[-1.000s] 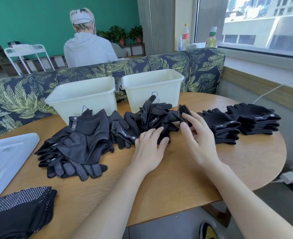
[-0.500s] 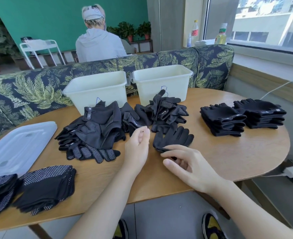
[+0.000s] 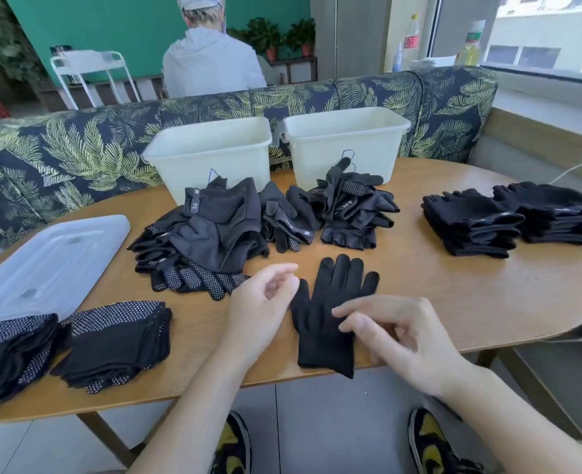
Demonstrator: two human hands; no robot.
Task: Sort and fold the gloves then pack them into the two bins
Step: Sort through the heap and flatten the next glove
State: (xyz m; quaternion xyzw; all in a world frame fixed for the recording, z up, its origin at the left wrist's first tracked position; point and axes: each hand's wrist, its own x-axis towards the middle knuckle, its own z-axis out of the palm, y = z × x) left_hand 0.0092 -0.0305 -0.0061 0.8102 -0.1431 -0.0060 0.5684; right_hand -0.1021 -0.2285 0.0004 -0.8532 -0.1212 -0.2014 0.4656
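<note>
Left hand (image 3: 262, 302) hovers loosely curled, holding nothing, just left of a plain black glove (image 3: 327, 316) lying flat at the counter's (image 3: 453, 295) near edge. Right hand (image 3: 399, 336) is relaxed over the glove's cuff, fingertips maybe touching, can't tell.

Two white bins (image 3: 211, 155) (image 3: 346, 138), one flat glove (image 3: 330, 313), four folded glove stacks (image 3: 115, 340) (image 3: 5, 354) (image 3: 471, 220) (image 3: 553, 213), one loose glove heap (image 3: 248, 227), one clear lid (image 3: 50, 261), two hands (image 3: 262, 309) (image 3: 402, 340), one desk (image 3: 453, 289).
</note>
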